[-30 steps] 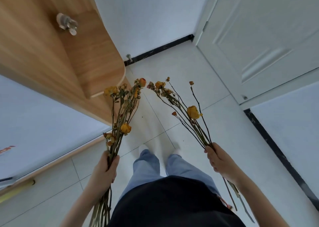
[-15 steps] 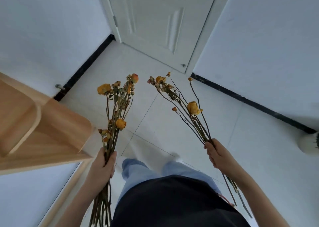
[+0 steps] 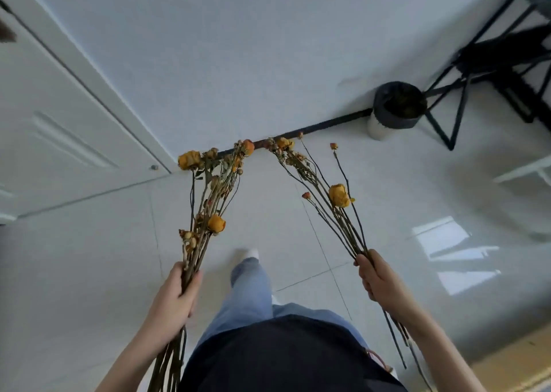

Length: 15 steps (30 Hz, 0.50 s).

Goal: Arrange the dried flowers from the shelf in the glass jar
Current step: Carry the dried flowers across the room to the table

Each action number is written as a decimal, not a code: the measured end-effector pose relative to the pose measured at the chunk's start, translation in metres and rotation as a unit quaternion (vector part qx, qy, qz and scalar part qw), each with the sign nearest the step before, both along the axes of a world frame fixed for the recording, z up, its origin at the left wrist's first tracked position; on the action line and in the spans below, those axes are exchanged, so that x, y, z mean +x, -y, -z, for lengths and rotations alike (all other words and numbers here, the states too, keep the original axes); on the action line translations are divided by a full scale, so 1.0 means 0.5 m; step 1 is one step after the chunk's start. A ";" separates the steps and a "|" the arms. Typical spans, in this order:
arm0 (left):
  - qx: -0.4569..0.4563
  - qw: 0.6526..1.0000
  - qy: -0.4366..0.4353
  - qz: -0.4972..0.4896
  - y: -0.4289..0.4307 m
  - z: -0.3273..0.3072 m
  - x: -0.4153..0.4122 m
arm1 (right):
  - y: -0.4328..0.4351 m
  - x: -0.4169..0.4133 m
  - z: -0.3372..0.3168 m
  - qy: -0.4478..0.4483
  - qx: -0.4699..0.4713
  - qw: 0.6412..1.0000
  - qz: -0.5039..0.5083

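Note:
I hold two bunches of dried yellow-orange roses on long brown stems. My left hand [image 3: 174,294] grips the left bunch [image 3: 208,195] around its stems, heads pointing up and away from me. My right hand [image 3: 380,281] grips the right bunch [image 3: 334,200], which fans out toward the upper left, its stem ends trailing below my wrist. Both bunches hang over the white tiled floor. No glass jar and no shelf are in view.
A white door [image 3: 59,123] stands at the left, a white wall with a black skirting strip [image 3: 328,124] ahead. A round bin with a dark liner [image 3: 398,108] sits by the wall, beside a black metal-framed stand [image 3: 483,72]. My leg in blue jeans [image 3: 247,290] steps forward.
My view has swung right: the wooden shelf has left the frame, the door has slid to the left, and the bin and black stand have come into sight. Both hands keep their bunches.

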State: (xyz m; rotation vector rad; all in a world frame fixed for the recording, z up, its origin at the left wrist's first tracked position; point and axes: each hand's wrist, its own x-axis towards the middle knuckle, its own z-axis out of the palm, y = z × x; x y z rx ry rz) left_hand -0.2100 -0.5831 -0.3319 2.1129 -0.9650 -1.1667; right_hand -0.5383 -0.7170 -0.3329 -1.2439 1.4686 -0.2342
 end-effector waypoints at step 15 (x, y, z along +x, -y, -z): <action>0.038 0.944 -0.037 0.326 0.695 0.040 -0.170 | 0.174 -0.173 0.006 -0.011 0.012 0.939 0.342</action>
